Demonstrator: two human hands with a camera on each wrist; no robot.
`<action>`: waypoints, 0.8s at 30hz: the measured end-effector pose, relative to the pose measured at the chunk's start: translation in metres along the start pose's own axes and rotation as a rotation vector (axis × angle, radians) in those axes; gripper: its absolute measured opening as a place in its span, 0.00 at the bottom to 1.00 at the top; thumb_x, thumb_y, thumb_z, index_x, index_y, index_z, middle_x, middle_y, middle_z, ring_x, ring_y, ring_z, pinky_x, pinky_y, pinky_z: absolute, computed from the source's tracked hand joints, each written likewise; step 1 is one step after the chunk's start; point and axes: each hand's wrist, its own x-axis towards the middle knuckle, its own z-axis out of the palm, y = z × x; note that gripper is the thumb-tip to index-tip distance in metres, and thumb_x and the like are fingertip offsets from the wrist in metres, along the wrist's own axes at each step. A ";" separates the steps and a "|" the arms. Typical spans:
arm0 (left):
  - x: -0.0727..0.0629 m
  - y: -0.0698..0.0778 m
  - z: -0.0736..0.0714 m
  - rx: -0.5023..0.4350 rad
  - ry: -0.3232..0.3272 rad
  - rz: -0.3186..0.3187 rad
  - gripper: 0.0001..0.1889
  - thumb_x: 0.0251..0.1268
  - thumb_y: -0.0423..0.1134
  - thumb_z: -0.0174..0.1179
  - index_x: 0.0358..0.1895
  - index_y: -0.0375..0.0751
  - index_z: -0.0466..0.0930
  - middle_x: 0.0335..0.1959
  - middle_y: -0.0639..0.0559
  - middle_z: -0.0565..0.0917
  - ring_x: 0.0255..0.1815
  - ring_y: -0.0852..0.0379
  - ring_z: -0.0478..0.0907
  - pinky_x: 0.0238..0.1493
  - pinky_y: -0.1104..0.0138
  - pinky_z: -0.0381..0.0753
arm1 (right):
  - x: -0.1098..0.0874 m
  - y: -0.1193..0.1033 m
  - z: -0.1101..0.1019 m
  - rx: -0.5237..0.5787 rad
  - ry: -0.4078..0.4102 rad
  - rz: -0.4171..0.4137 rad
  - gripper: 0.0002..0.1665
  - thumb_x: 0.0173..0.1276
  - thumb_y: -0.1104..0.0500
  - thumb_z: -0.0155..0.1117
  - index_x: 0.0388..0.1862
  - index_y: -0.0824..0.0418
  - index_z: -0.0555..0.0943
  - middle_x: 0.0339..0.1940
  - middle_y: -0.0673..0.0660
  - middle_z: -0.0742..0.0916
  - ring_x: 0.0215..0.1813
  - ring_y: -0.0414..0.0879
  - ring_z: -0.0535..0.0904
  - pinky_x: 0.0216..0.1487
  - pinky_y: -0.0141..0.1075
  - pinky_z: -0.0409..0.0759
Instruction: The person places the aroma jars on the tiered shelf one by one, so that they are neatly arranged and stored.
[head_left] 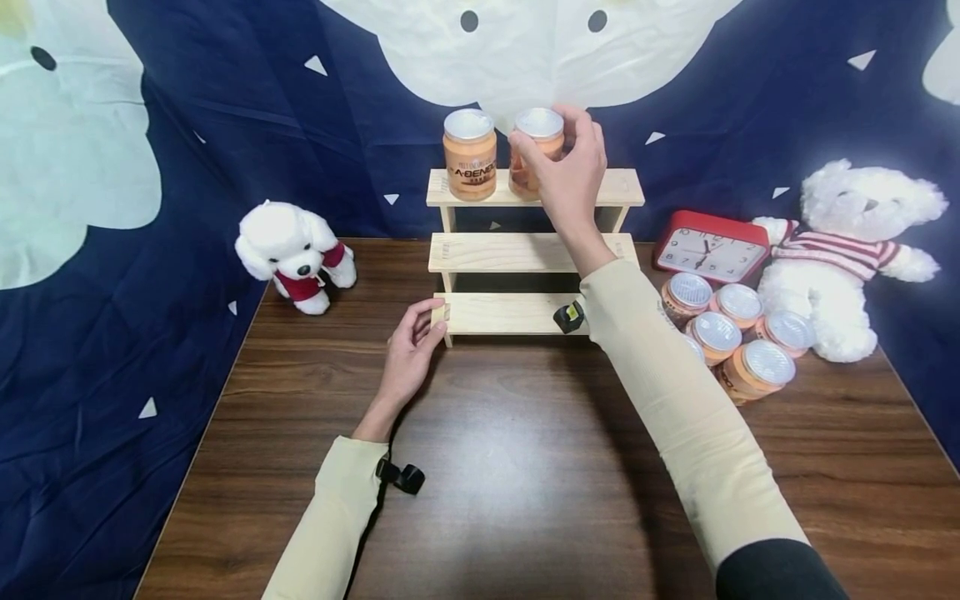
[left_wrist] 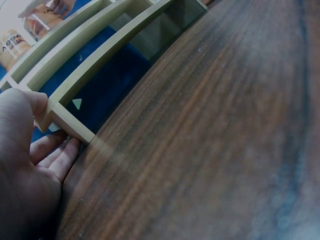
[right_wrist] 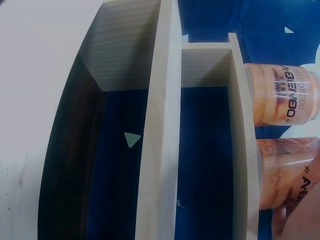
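A wooden three-step shelf (head_left: 510, 252) stands at the back of the table. On its top step is an orange jar (head_left: 470, 158) with a silver lid and "A-BENBO" lettering. Just right of it my right hand (head_left: 573, 171) grips a second orange jar (head_left: 525, 179), thumb on one side and fingers on the other. In the right wrist view the held jar (right_wrist: 280, 172) meets the top step. My left hand (head_left: 408, 350) holds the left end of the lowest step, its thumb and fingers about the wooden edge (left_wrist: 72, 122). The fingers partly hide that corner.
Several more silver-lidded jars (head_left: 716, 333) stand grouped right of the shelf. Behind them are a red clock (head_left: 712, 246) and a white teddy bear (head_left: 821, 287). A white toy dog (head_left: 296, 254) sits to the left. Dark patterned cloth (head_left: 300, 142) hangs behind the wooden table (head_left: 487, 500).
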 end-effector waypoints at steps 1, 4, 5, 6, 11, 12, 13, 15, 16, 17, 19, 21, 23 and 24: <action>0.000 0.000 0.000 0.002 0.000 0.000 0.21 0.84 0.27 0.60 0.75 0.30 0.75 0.72 0.32 0.82 0.73 0.45 0.80 0.72 0.70 0.80 | 0.001 -0.001 0.000 -0.006 -0.004 0.007 0.38 0.68 0.45 0.85 0.70 0.59 0.83 0.57 0.55 0.84 0.56 0.34 0.73 0.56 0.27 0.78; 0.000 0.001 0.000 0.005 0.002 -0.002 0.21 0.84 0.27 0.61 0.74 0.31 0.76 0.72 0.32 0.82 0.73 0.44 0.80 0.73 0.69 0.80 | 0.001 -0.003 -0.002 -0.017 -0.017 0.028 0.38 0.67 0.45 0.85 0.70 0.59 0.82 0.57 0.55 0.85 0.55 0.33 0.72 0.57 0.28 0.77; -0.001 0.001 0.000 0.008 0.002 -0.003 0.21 0.84 0.27 0.61 0.74 0.31 0.76 0.72 0.33 0.83 0.73 0.44 0.80 0.73 0.69 0.80 | 0.002 -0.004 -0.002 -0.022 -0.022 0.036 0.38 0.67 0.44 0.85 0.70 0.59 0.82 0.57 0.55 0.85 0.55 0.33 0.72 0.57 0.29 0.76; -0.001 0.001 0.000 0.010 0.003 -0.004 0.21 0.84 0.28 0.61 0.74 0.31 0.76 0.72 0.33 0.83 0.73 0.45 0.80 0.73 0.69 0.80 | 0.002 -0.005 -0.003 -0.024 -0.028 0.044 0.38 0.67 0.44 0.85 0.70 0.58 0.82 0.57 0.55 0.85 0.55 0.33 0.72 0.57 0.29 0.76; 0.000 0.002 0.000 0.016 0.002 -0.005 0.21 0.84 0.28 0.61 0.74 0.31 0.76 0.71 0.33 0.83 0.72 0.49 0.80 0.74 0.69 0.79 | 0.001 -0.010 -0.006 -0.059 -0.048 0.072 0.43 0.66 0.41 0.85 0.73 0.56 0.79 0.60 0.55 0.83 0.56 0.36 0.73 0.60 0.32 0.75; 0.000 0.001 0.000 0.017 0.002 -0.006 0.21 0.84 0.28 0.61 0.74 0.31 0.76 0.71 0.33 0.83 0.72 0.50 0.81 0.74 0.69 0.79 | 0.000 -0.010 -0.007 -0.065 -0.047 0.073 0.43 0.65 0.41 0.85 0.73 0.55 0.78 0.61 0.55 0.82 0.57 0.36 0.73 0.60 0.32 0.75; 0.000 0.001 0.000 0.016 0.003 -0.006 0.21 0.84 0.28 0.61 0.74 0.31 0.76 0.71 0.33 0.83 0.71 0.52 0.81 0.73 0.69 0.79 | 0.000 -0.011 -0.008 -0.070 -0.047 0.073 0.44 0.65 0.41 0.85 0.74 0.55 0.78 0.60 0.55 0.82 0.57 0.37 0.73 0.60 0.32 0.75; 0.000 0.001 0.000 0.015 0.005 -0.007 0.21 0.84 0.27 0.61 0.74 0.31 0.76 0.71 0.33 0.83 0.69 0.57 0.81 0.73 0.70 0.79 | -0.001 -0.014 -0.009 -0.071 -0.046 0.073 0.44 0.65 0.43 0.85 0.75 0.56 0.78 0.60 0.55 0.82 0.57 0.38 0.74 0.61 0.32 0.74; 0.000 0.001 0.000 0.015 0.005 -0.007 0.21 0.84 0.27 0.61 0.74 0.31 0.76 0.71 0.33 0.83 0.69 0.58 0.81 0.73 0.70 0.80 | -0.001 -0.014 -0.010 -0.072 -0.048 0.071 0.44 0.66 0.44 0.85 0.75 0.56 0.78 0.60 0.56 0.82 0.57 0.38 0.75 0.61 0.32 0.75; 0.000 0.001 -0.001 0.013 0.005 -0.007 0.21 0.84 0.27 0.61 0.74 0.31 0.76 0.71 0.33 0.83 0.68 0.59 0.82 0.73 0.70 0.80 | -0.002 -0.015 -0.011 -0.069 -0.050 0.070 0.44 0.66 0.44 0.85 0.75 0.56 0.77 0.60 0.56 0.82 0.58 0.39 0.76 0.61 0.32 0.75; 0.000 0.001 -0.001 0.010 0.003 -0.006 0.21 0.84 0.27 0.61 0.74 0.31 0.76 0.71 0.33 0.83 0.68 0.59 0.81 0.72 0.70 0.80 | -0.003 -0.017 -0.014 -0.062 -0.056 0.073 0.44 0.65 0.45 0.86 0.75 0.57 0.77 0.59 0.55 0.82 0.59 0.40 0.77 0.61 0.32 0.75; 0.000 0.002 -0.001 0.008 0.002 -0.007 0.21 0.84 0.27 0.61 0.74 0.31 0.76 0.71 0.33 0.83 0.69 0.56 0.81 0.72 0.70 0.80 | -0.004 -0.019 -0.017 -0.057 -0.064 0.076 0.46 0.64 0.45 0.86 0.76 0.56 0.77 0.60 0.55 0.82 0.60 0.40 0.78 0.62 0.32 0.75; 0.000 0.002 -0.001 0.005 0.001 -0.005 0.22 0.84 0.27 0.61 0.75 0.31 0.76 0.71 0.33 0.83 0.70 0.54 0.81 0.72 0.70 0.80 | -0.005 -0.021 -0.021 -0.044 -0.069 0.086 0.47 0.63 0.44 0.87 0.76 0.55 0.76 0.59 0.54 0.82 0.60 0.40 0.78 0.62 0.32 0.74; 0.000 0.002 -0.001 0.006 -0.001 -0.005 0.22 0.84 0.27 0.61 0.75 0.31 0.76 0.72 0.33 0.82 0.70 0.53 0.81 0.72 0.70 0.81 | -0.006 -0.022 -0.022 -0.040 -0.071 0.088 0.47 0.62 0.44 0.88 0.76 0.55 0.76 0.59 0.54 0.82 0.60 0.40 0.78 0.63 0.32 0.74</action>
